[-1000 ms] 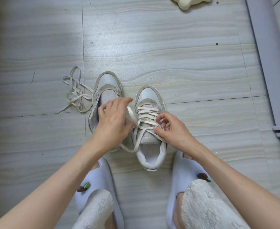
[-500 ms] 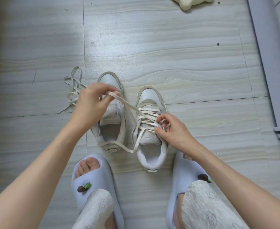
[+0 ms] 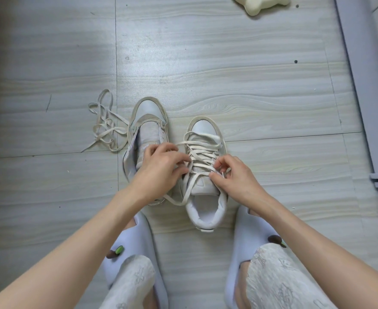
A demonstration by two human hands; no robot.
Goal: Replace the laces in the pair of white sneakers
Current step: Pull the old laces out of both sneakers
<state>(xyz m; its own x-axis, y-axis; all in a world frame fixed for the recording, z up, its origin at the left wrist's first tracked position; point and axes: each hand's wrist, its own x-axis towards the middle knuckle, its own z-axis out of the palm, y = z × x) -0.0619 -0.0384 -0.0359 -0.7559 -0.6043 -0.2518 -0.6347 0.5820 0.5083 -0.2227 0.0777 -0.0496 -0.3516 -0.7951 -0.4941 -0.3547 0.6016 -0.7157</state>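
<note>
My left hand (image 3: 161,166) has come back from its long pull, its grip again pinching the lace (image 3: 202,152) on the right sneaker (image 3: 206,175). My right hand (image 3: 232,175) pinches the lace's other side; that crossing looks snug. The unlaced sneaker (image 3: 148,121) waits just beyond my left grip.

Two white sneakers stand side by side on a floor (image 3: 250,85) of smooth tiles with a pale wood-grain print and a soft sheen where light falls. The left sneaker (image 3: 149,112) has a matt, leather-like toe, scuffed and greyed at the rubbery rim, and a cloth tongue. The right sneaker (image 3: 206,197) has a padded, soft-looking collar and flat woven cream laces (image 3: 202,150). A loose lace (image 3: 104,128) of the same flat cloth lies at far left. Near the viewer, pale lilac slippers (image 3: 248,233) look like smooth matt foam, and the trousers (image 3: 279,279) are light patterned cloth
</note>
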